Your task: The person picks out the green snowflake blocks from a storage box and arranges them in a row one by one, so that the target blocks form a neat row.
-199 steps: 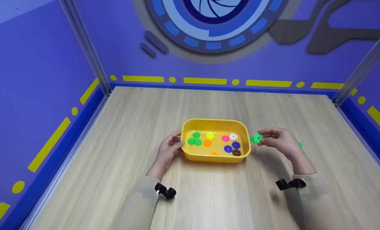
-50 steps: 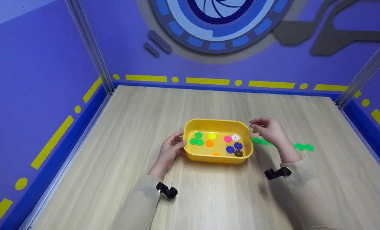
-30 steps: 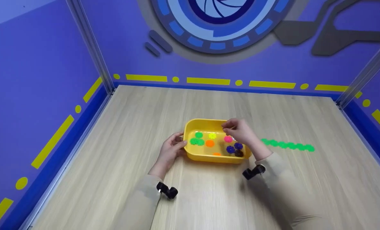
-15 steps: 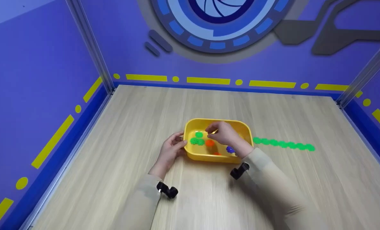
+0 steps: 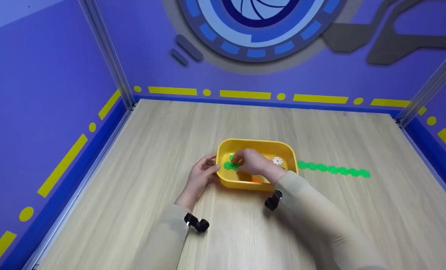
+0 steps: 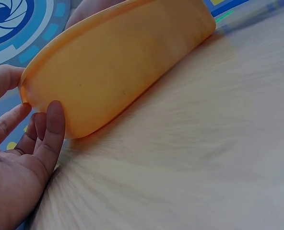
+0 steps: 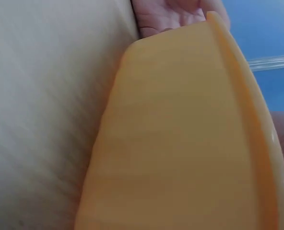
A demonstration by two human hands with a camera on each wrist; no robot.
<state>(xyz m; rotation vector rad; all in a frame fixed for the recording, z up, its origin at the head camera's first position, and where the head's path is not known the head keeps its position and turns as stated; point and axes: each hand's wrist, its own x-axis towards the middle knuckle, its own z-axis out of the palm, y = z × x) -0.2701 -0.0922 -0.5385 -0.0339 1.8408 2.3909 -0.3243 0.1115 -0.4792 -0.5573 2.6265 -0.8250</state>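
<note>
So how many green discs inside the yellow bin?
3 visible, at the left end of the yellow bin: one green disc, a second just right of it, a third behind them. The right hand may hide more.

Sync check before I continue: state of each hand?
Left hand: holding the yellow bin by one end.
Right hand: at the green pieces; whether holding one cannot be told.
</note>
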